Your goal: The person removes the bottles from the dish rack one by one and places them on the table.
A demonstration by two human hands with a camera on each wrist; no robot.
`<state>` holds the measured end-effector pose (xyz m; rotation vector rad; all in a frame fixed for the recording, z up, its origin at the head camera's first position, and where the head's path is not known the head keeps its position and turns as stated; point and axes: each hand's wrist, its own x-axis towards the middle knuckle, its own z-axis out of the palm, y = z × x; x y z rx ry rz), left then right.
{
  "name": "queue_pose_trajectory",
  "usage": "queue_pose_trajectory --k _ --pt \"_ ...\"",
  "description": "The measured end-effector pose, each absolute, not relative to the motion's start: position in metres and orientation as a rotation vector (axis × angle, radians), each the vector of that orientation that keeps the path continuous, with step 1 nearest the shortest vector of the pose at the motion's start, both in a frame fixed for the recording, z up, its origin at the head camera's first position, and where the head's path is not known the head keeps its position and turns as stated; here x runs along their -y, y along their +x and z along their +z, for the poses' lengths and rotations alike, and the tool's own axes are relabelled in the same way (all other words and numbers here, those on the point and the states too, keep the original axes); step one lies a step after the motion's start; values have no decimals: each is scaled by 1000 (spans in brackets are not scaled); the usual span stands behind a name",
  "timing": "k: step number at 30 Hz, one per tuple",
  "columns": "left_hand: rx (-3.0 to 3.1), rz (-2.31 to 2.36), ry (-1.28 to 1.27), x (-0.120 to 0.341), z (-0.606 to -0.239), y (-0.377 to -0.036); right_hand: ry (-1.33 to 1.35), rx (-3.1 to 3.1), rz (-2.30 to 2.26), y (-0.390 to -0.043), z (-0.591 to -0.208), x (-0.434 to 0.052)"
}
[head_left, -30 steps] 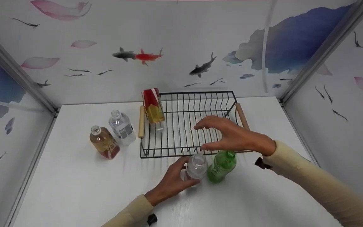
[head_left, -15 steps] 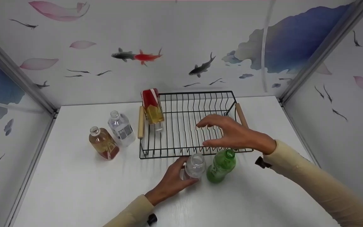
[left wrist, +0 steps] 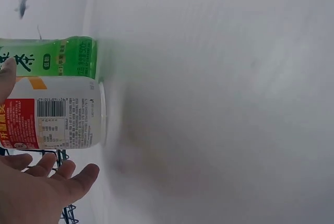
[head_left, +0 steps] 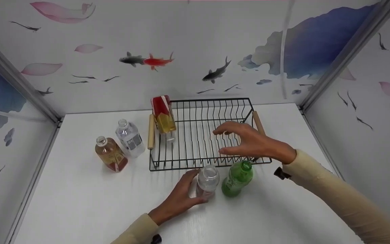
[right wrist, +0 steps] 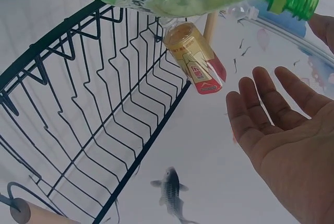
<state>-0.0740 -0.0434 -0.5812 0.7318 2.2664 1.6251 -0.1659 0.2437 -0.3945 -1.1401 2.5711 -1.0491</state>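
A clear bottle [head_left: 208, 179] with a red and white label [left wrist: 52, 122] stands upright and uncapped on the white table, in front of the rack. Around its left side is my left hand [head_left: 179, 195]; in the left wrist view the fingers [left wrist: 73, 185] are spread and apart from the bottle. Beside it, to the right, stands an uncapped green bottle [head_left: 237, 179]. My right hand [head_left: 249, 140] hovers above the right part of the black wire dish rack [head_left: 195, 167], fingers loosely bent, holding nothing. In the rack's left end a red and yellow bottle [head_left: 164, 115] leans neck down.
To the left of the rack stand a clear bottle [head_left: 130, 139] and a brown-tinted bottle [head_left: 112, 154], both uncapped. Wooden handles [head_left: 151, 132] edge the rack's sides. Printed white walls enclose the table at the back and sides.
My left hand has loosened from the clear bottle and drawn slightly back to the left. My right hand has risen a little over the rack.
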Motion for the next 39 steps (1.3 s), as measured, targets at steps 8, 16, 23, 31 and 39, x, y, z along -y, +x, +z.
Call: queue_pose_trajectory --k 8,16,23,31,39 --pt "-2359 1487 694 72 -569 -65 -1092 -2574 -1077 -174 -400 -247" --pt "-2386 1427 699 97 -553 -56 -1058 -2550 -1120 -182 -407 -249" --pt "-2384 1390 708 113 -539 -54 -1036 -2563 -1115 -187 -412 -248" --pt "-2423 1433 697 126 -524 -53 -1000 -2564 -1116 -195 -416 -243" --pt "-2489 1537 633 140 -512 -59 -928 -2567 -1099 -203 -422 -237"
